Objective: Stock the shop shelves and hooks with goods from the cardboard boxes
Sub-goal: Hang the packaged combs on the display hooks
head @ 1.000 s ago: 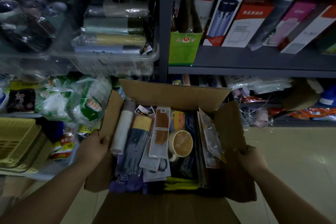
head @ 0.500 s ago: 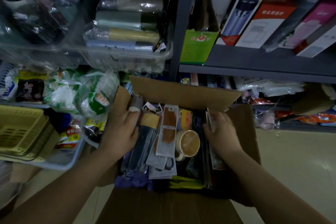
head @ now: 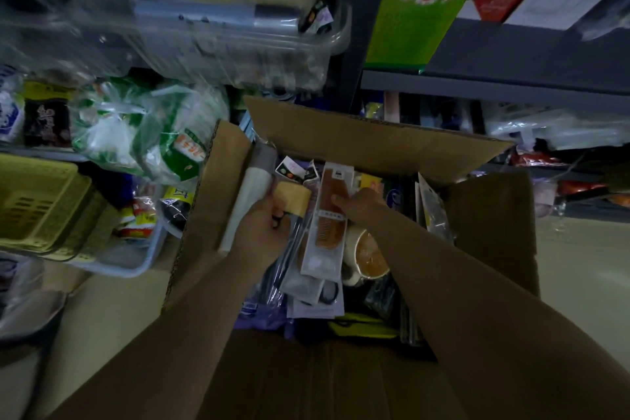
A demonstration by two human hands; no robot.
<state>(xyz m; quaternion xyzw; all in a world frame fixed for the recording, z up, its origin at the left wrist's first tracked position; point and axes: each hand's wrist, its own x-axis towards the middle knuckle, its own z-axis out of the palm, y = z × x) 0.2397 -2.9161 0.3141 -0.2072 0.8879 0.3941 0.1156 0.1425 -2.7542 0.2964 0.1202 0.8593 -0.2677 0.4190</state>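
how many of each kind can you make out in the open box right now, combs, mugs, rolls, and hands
comb packs: 1
mugs: 1
pale rolls: 1
hands: 2, left hand and right hand
total: 5
Other packets in the cardboard box are too dark or overlapped to sort.

We note a yellow slotted basket (head: 37, 204) at the left edge, resting in a pale tray (head: 136, 266). Right of the basket lies pale floor (head: 579, 283). Above it hangs a green card (head: 414, 15).
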